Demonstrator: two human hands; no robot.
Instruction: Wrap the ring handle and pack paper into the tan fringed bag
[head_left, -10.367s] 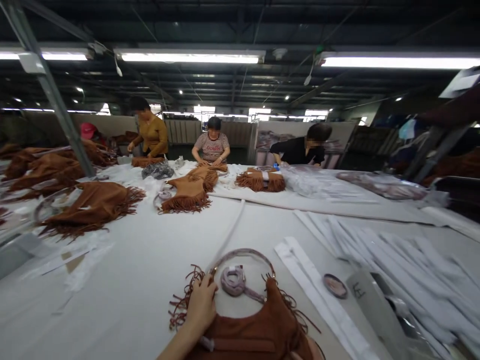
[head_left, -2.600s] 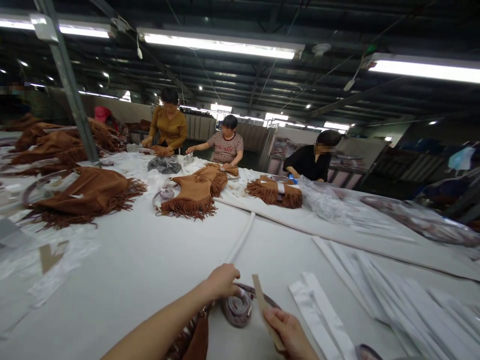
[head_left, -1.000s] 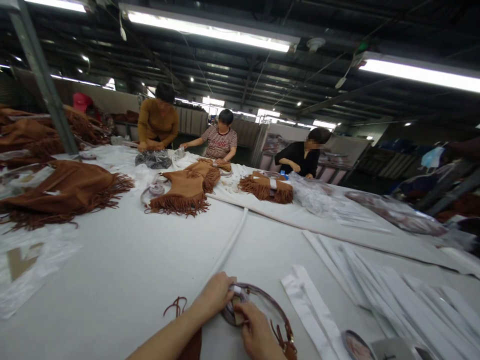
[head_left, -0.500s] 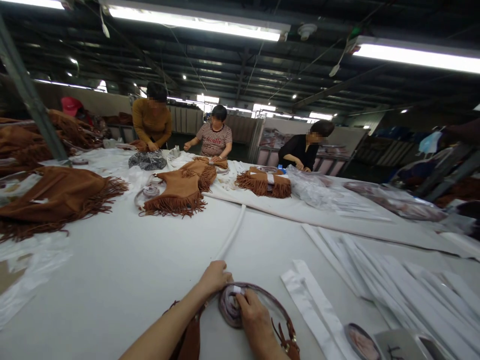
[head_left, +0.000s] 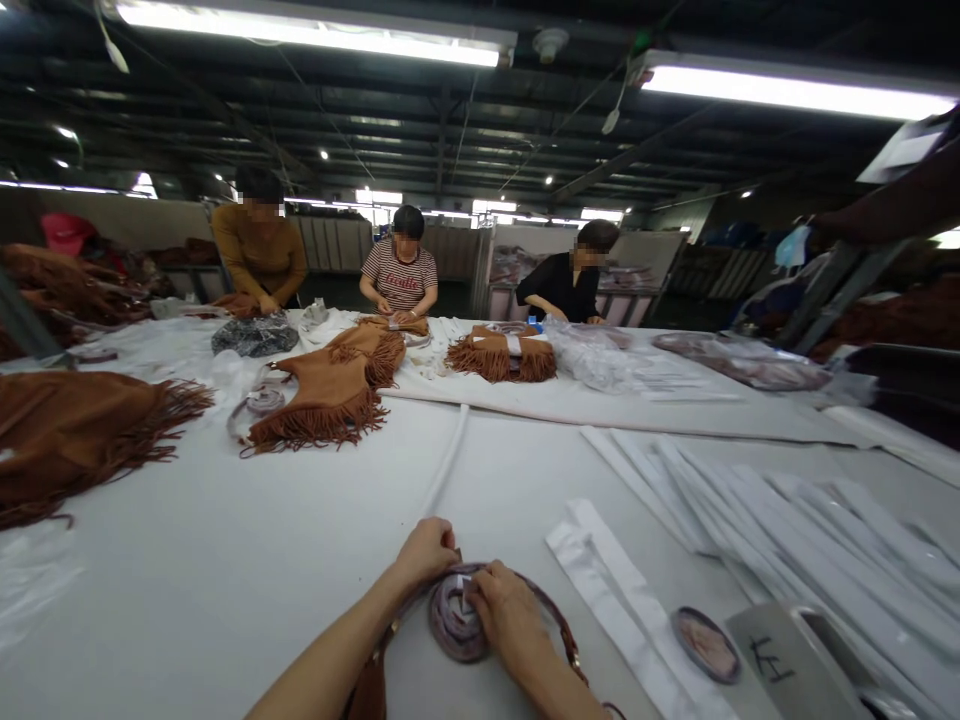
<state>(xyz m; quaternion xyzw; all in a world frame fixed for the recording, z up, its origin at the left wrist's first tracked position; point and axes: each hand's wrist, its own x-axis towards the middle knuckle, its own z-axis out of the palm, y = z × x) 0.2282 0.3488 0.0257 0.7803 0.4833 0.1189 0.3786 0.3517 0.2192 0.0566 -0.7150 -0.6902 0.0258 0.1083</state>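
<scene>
Both my hands meet at the near edge of the white table (head_left: pixel 247 540), over a coiled, plastic-wrapped strap (head_left: pixel 450 625) that lies inside the round handle (head_left: pixel 551 615) of a brown fringed bag (head_left: pixel 371 690). My left hand (head_left: pixel 426 550) is curled round the handle's left side next to the coil. My right hand (head_left: pixel 506 615) pinches a small white tab on top of the coil. Most of the bag is cut off by the bottom edge.
White strips (head_left: pixel 757 520) cover the table to the right, with a tape roll (head_left: pixel 705 645) and a marked grey holder (head_left: pixel 787 660) near me. Piles of brown fringed bags (head_left: pixel 322 395) lie left and ahead. Three people work across the table.
Over ten seconds my hands wrapped the coiled strap and closed on it; a card strip my right hand held earlier is gone from view. The view has swung right.
</scene>
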